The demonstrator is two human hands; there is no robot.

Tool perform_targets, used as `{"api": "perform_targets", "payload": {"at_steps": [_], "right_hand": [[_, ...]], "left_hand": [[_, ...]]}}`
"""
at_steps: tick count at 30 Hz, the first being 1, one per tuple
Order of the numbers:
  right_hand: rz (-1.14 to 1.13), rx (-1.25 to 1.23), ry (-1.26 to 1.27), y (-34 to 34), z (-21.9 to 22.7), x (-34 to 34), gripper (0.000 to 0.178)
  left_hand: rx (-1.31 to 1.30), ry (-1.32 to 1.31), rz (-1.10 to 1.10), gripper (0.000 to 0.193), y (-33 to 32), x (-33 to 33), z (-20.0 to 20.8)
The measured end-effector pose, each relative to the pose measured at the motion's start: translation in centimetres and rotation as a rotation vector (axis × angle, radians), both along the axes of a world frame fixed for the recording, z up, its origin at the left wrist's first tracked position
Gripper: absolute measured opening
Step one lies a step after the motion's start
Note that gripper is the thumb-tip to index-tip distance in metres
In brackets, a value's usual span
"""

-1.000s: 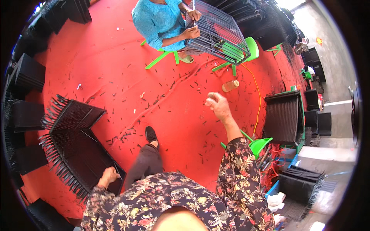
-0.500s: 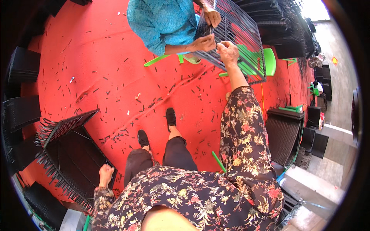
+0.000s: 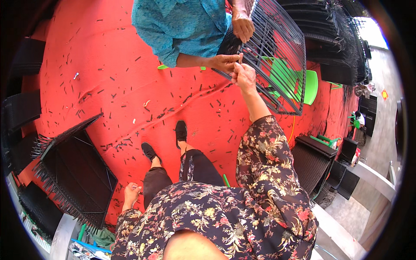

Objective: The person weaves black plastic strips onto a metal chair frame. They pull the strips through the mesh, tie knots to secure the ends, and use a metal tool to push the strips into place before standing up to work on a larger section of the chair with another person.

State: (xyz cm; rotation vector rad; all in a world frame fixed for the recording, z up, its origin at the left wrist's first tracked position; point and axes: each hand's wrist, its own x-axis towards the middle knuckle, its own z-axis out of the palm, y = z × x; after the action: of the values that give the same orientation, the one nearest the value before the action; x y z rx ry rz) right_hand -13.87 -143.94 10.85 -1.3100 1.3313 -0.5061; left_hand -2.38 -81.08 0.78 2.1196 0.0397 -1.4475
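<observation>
My right hand [image 3: 245, 77] reaches forward, its fingers pinched together at the near corner of a black slatted frame [image 3: 277, 47]. Whatever lies between those fingers is too small to make out. They meet the fingers of a co-worker's hand [image 3: 225, 63] there. The co-worker's other hand [image 3: 242, 27] rests on the frame's edge, higher up. Low at my side hangs my left hand [image 3: 131, 193], fingers curled in. I cannot make out whether it holds anything. Beside it lies a dark woven panel piece [image 3: 80, 173] with loose strip ends along its border.
Red floor covering [image 3: 130, 86] is strewn with short black scraps. A green plastic chair [image 3: 308, 86] stands behind the frame. Stacked black woven pieces [image 3: 323, 39] rise at the far right, and another dark woven stack [image 3: 313, 162] stands nearer on the right. More dark pieces line the left side.
My right hand has shifted left and closer to the co-worker's fingers at the frame corner. The frame appears nearer and larger. My left hand has moved slightly right, beside my leg.
</observation>
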Motion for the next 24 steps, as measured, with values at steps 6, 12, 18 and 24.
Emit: {"api": "perform_targets", "payload": {"at_steps": [6,12,18,24], "right_hand": [[0.078,0.371,-0.386,-1.4,1.1,-3.8,0.026],[0.025,0.57,-1.102,1.3,-3.6,-4.4,0.029],[0.056,0.536,-1.272,3.1,-3.0,-5.1,0.034],[0.035,0.652,-1.108,3.1,-4.6,-6.9,0.028]], "left_hand": [[0.046,-0.013,-0.028,0.012,-2.6,-0.3,1.1],[0.055,-0.015,-0.049,0.011,-3.3,-0.5,1.2],[-0.007,0.064,0.045,0.009,-4.6,-0.8,2.0],[0.054,0.044,-0.022,0.011,-4.9,-0.6,1.3]]}}
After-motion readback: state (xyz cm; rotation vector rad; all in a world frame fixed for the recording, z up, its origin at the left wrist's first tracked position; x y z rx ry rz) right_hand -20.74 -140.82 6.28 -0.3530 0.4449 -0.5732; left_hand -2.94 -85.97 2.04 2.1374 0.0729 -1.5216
